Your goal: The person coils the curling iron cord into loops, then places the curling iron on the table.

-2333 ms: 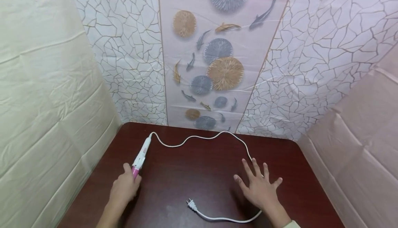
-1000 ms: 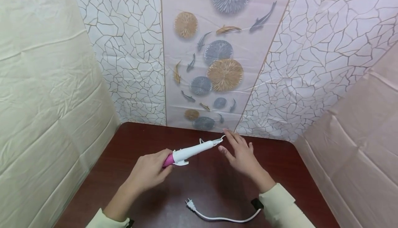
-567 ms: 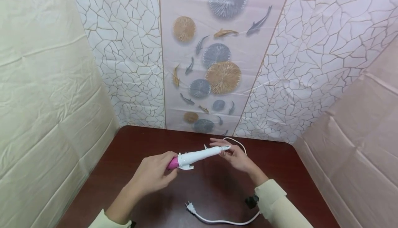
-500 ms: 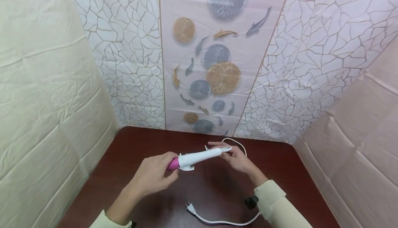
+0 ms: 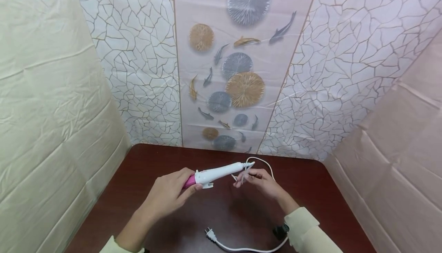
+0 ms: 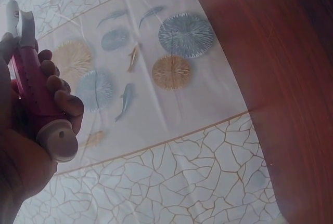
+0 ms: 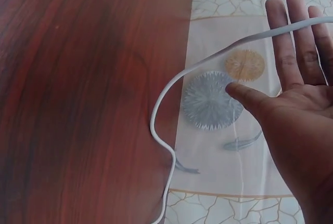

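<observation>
One left hand (image 5: 169, 193), fingers curled round pink part of one pink-and-white wand (image 5: 219, 173); white end toward 2–3 o'clock. One plug (image 5: 211, 234), two prongs, at wand's 6 o'clock. One right hand (image 5: 260, 183), open: fingers mostly straight, one white cord (image 7: 250, 38) crossing them.

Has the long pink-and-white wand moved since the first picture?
Yes, the long pink-and-white wand moved right, from the left side of the dark red table toward its middle.
</observation>
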`<state>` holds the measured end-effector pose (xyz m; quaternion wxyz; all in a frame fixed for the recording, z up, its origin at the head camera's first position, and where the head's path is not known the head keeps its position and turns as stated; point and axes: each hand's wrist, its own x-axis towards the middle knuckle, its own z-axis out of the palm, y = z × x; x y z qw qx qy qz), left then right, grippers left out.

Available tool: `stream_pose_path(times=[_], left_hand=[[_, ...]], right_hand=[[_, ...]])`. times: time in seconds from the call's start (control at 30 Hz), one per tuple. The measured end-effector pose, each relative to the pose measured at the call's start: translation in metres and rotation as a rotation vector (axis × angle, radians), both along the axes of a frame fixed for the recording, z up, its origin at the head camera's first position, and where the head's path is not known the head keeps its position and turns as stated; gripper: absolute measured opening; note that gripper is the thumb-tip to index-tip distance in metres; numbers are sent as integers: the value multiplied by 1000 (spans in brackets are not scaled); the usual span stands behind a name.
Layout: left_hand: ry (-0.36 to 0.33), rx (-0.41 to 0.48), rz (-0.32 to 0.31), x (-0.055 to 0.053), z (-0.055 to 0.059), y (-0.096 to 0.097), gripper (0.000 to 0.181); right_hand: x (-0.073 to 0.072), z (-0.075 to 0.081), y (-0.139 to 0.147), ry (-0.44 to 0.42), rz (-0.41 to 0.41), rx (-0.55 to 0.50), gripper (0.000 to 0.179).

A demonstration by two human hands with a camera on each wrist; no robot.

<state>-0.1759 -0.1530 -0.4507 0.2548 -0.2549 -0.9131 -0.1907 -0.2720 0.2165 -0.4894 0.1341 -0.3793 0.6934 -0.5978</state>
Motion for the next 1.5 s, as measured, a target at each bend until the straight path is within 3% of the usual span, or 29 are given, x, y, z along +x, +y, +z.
stream_pose_path(times=[0.13,0.37,0.53,0.7,0.87,1.03,1.17,1.3,1.5], left_hand=[[-26,13,-9,-1,0,-2,37],[-74,47,-28,-2,2,-3,35],[-117,72,-56,-2,4,-3,31],[-139,70,-101,-2,5,-4,33],[-110,52,-130,-3,4,-3,37],[-60,25,-119,-3,5,-1,39],[3,18,-102,-4,6,1,37],[-11,40,-108,-4,6,0,36],[-37,67,-109,-4,6,0,43]], right_hand=[[4,-4,4,-2,-15,12,27],[2,-12,9,85,-80,96,24],[-1,-17,14,162,-161,134,22],[-1,-21,20,176,-240,121,23],[3,-18,20,168,-239,90,21],[9,-7,13,103,-226,53,23],[13,-1,9,70,-268,54,21],[15,0,5,135,-309,103,24],[18,0,1,224,-296,115,20]])
